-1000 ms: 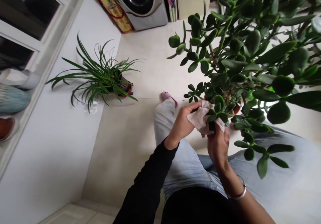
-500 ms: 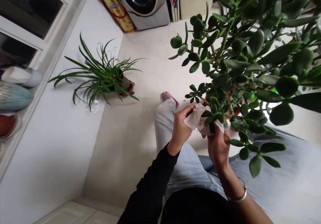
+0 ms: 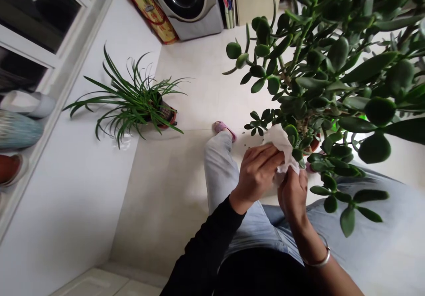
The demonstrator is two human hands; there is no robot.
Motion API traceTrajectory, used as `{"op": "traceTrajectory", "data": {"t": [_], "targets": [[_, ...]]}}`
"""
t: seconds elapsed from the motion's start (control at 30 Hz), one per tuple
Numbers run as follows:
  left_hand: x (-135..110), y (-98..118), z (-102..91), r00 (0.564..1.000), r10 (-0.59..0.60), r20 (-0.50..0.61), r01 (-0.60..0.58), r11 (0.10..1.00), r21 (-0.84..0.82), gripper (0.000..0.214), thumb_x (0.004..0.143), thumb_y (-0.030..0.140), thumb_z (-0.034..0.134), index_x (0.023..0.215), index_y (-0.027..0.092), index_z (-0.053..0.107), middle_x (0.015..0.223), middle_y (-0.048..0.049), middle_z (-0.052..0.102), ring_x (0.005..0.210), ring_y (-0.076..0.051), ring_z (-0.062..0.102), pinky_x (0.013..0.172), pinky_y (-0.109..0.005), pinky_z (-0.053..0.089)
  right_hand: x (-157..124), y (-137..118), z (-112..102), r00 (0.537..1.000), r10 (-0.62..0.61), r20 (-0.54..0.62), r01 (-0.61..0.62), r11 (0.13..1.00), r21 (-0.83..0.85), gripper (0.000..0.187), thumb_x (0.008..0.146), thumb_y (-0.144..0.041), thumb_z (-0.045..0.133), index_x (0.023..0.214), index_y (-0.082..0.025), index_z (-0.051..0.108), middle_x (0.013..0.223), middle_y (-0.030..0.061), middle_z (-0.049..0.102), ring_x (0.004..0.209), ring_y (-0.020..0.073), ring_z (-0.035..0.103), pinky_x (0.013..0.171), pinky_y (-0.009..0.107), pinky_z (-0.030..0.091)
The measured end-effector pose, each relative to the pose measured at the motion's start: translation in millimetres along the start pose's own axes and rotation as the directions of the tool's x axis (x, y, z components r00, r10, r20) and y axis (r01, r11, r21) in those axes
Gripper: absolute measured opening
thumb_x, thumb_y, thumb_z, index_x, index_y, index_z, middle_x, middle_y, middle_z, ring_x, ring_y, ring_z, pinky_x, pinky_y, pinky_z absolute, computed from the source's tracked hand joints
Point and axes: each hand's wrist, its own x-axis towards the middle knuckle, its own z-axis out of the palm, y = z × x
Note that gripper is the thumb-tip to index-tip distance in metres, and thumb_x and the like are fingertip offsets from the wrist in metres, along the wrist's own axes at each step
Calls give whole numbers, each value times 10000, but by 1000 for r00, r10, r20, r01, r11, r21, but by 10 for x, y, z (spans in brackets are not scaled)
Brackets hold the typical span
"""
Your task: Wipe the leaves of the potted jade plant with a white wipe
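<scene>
A crumpled white tissue [image 3: 278,139] is bunched against the lower left leaves of a large jade plant [image 3: 372,150]. My left hand [image 3: 257,174] is closed on the tissue, its fingers curled over the near side. Just to the right, my right hand [image 3: 293,194] pinches the tissue's lower edge; its fingertips are partly hidden, and I cannot tell whether a leaf is also between them. The jade plant's reddish-brown pot [image 3: 315,143] shows only a little behind the leaves. A low sprig hangs over my right thigh.
A spider-like potted plant [image 3: 133,101] stands on the floor by the white wall. At the back are a washing machine [image 3: 189,8] and a red-and-yellow box [image 3: 154,10]. Pots and a blue-grey vase [image 3: 20,129] line the sill at left. My slippered foot [image 3: 224,128] rests on the floor.
My left hand has moved right and turned over, its back now facing up, and the tissue is bunched closer to the leaves. The low sprig has shifted slightly right. My right hand stays near its place.
</scene>
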Motion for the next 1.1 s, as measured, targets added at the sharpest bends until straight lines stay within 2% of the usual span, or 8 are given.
{"op": "traceTrajectory", "data": {"t": [0.17, 0.37, 0.43, 0.57, 0.63, 0.73, 0.87, 1.1], "targets": [[59, 1, -22, 1000, -7, -26, 6, 998, -62, 228, 1010, 83, 561, 1017, 196, 759, 993, -53, 809, 952, -172, 742, 848, -316, 583, 6, -131, 30, 999, -23, -25, 22, 999, -34, 335, 899, -550, 616, 958, -227, 683, 1095, 94, 688, 1144, 277, 608, 1065, 472, 484], [17, 12, -65, 974, -172, -151, 122, 948, -293, 178, 919, 55, 693, 827, 207, 693, 805, 10, 721, 765, -125, 653, 741, -253, 549, 1, -151, 55, 1000, -2, 11, 2, 998, 67, 334, 892, -539, 645, 959, -217, 703, 945, 49, 698, 922, 220, 640, 841, 370, 542], [-15, -17, -79, 918, -346, -194, 236, 870, -434, 144, 889, 109, 761, 820, 212, 689, 782, 29, 689, 729, -106, 632, 706, -222, 533, -3, -138, 43, 999, 40, -11, -39, 994, 98, 341, 882, -549, 679, 995, -227, 692, 931, 24, 682, 825, 183, 620, 714, 310, 524], [30, -178, -147, 669, -728, -149, 369, 500, -783, 166, 874, 355, 825, 963, 257, 726, 875, 36, 724, 765, -102, 685, 746, -209, 568, -5, -212, 50, 998, 60, -14, -55, 970, 236, 312, 849, -523, 737, 967, -251, 638, 878, -25, 642, 714, 138, 576, 567, 252, 463], [133, -289, -195, 646, -763, -7, 422, 365, -830, 267, 892, 464, 787, 1079, 280, 735, 1006, 4, 761, 919, -144, 734, 882, -265, 597, -6, -268, 64, 998, 59, 6, -57, 943, 326, 316, 823, -501, 772, 895, -245, 601, 822, -46, 625, 668, 119, 555, 545, 238, 449], [345, -432, -232, 704, -683, 196, 537, 331, -776, 314, 908, 487, 754, 1134, 268, 741, 1128, -41, 765, 1140, -223, 732, 1023, -359, 588, -2, -307, 61, 995, 98, -18, -85, 933, 349, 357, 781, -494, 812, 848, -235, 574, 755, -61, 620, 616, 102, 540, 527, 229, 443], [585, -551, -140, 802, -332, 498, 594, 347, -726, 368, 867, 347, 812, 1205, 232, 725, 1233, -72, 768, 1201, -253, 726, 1045, -392, 589, 26, -287, 13, 986, 166, -28, -146, 928, 342, 410, 727, -526, 819, 801, -225, 550, 707, -61, 623, 588, 99, 543, 526, 230, 442], [841, -577, 23, 724, -57, 687, 562, 627, -540, 313, 954, 180, 674, 1257, 229, 734, 1255, -64, 783, 1171, -197, 744, 1015, -332, 600, 61, -266, -56, 989, 147, 22, -147, 953, 266, 372, 740, -521, 774, 843, -222, 579, 718, -53, 612, 571, 103, 521, 508, 242, 431]]}}
